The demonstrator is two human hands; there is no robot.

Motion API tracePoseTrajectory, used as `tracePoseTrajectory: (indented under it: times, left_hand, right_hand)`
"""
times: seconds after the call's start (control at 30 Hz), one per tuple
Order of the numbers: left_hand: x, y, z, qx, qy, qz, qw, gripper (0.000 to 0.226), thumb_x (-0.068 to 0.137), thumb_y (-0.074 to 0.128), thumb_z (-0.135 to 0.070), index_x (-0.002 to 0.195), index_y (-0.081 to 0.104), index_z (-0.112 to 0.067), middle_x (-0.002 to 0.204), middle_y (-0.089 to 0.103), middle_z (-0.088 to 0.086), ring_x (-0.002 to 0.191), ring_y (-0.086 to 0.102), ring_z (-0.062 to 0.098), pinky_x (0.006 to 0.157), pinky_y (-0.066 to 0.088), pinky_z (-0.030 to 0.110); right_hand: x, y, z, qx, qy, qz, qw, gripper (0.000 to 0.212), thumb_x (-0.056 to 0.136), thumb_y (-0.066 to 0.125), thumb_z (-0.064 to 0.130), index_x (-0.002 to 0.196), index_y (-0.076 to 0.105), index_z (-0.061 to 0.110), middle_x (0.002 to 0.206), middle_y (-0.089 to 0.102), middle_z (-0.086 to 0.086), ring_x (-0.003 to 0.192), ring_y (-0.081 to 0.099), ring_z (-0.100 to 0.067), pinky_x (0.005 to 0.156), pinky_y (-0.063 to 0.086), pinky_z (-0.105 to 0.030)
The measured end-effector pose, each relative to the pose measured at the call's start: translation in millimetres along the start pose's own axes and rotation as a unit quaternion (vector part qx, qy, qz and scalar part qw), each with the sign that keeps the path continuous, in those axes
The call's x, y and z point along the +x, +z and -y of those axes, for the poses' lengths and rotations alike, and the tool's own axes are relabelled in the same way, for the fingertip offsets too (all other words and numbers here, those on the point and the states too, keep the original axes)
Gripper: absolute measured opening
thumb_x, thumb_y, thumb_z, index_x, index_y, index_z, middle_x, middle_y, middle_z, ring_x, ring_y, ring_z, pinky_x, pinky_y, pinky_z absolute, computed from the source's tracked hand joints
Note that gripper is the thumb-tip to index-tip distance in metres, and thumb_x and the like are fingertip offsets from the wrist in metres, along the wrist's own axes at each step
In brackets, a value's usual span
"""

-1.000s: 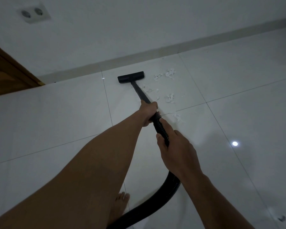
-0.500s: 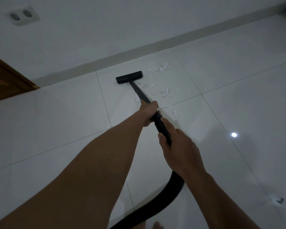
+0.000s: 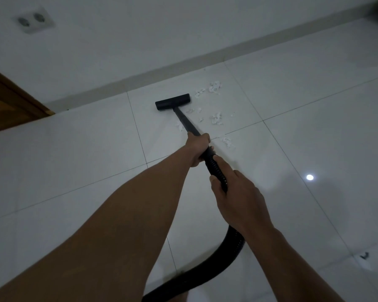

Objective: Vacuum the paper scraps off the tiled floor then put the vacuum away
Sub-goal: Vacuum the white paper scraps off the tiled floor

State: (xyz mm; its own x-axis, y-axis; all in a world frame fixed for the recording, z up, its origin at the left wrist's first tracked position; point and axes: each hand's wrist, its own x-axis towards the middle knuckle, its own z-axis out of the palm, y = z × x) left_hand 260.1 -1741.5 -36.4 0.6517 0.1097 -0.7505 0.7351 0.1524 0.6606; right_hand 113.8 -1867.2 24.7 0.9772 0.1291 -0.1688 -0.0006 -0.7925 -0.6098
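A black vacuum floor head (image 3: 172,102) lies flat on the white tiled floor (image 3: 74,149), joined to a black wand (image 3: 184,120). My left hand (image 3: 198,149) grips the wand's near end. Just behind it, my right hand (image 3: 236,195) grips the ribbed black hose (image 3: 215,168), which curves back below my arms. White paper scraps (image 3: 216,118) lie scattered to the right of the head and wand, with another cluster (image 3: 214,88) further back and a few scraps (image 3: 227,141) near my left hand.
A white wall with a skirting board (image 3: 183,62) runs behind the scraps. It carries a double socket (image 3: 34,19) at upper left. A wooden door (image 3: 7,103) stands at the left. A small dark thing (image 3: 364,256) lies on the floor at lower right.
The floor head sits in nearly the same spot left of the scraps. The view has shifted slightly, and my foot near the bottom edge is mostly out of sight now.
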Motion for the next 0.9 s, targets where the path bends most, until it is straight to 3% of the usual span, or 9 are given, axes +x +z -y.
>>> tracePoseTrajectory:
  times: [0.23, 0.53, 0.9]
  left_hand:
    - [-25.0, 21.7, 25.3, -0.002, 0.001, -0.012, 1.0, 0.063, 0.093, 0.049, -0.007, 0.15, 0.024, -0.017, 0.096, 0.056, 0.012, 0.063, 0.06, 0.016, 0.053, 0.055, 0.027]
    - [-52.0, 54.1, 61.0, -0.007, 0.003, -0.015, 1.0, 0.05, 0.093, 0.048, -0.006, 0.14, 0.032, -0.013, 0.098, 0.053, 0.013, 0.061, 0.057, 0.015, 0.044, 0.051, 0.021]
    - [-81.9, 68.3, 105.0, -0.014, 0.003, -0.023, 1.0, 0.059, 0.094, 0.049, -0.007, 0.147, 0.027, -0.014, 0.089, 0.054, 0.01, 0.06, 0.057, 0.015, 0.044, 0.052, 0.021]
  right_hand:
    - [-29.1, -14.0, -25.3, 0.001, -0.008, 0.017, 1.0, 0.051, 0.103, 0.036, 0.045, 0.151, 0.018, 0.046, 0.092, 0.057, 0.004, 0.077, 0.058, -0.015, 0.068, 0.05, -0.033]
    - [-68.8, -28.2, -58.4, 0.004, -0.013, 0.023, 1.0, 0.052, 0.103, 0.037, 0.045, 0.151, 0.016, 0.047, 0.09, 0.053, 0.004, 0.078, 0.058, -0.017, 0.073, 0.052, -0.037]
    - [-118.6, -30.0, -80.9, 0.001, -0.005, 0.026, 1.0, 0.051, 0.102, 0.036, 0.046, 0.15, 0.018, 0.048, 0.089, 0.053, 0.005, 0.075, 0.058, -0.016, 0.071, 0.054, -0.04]
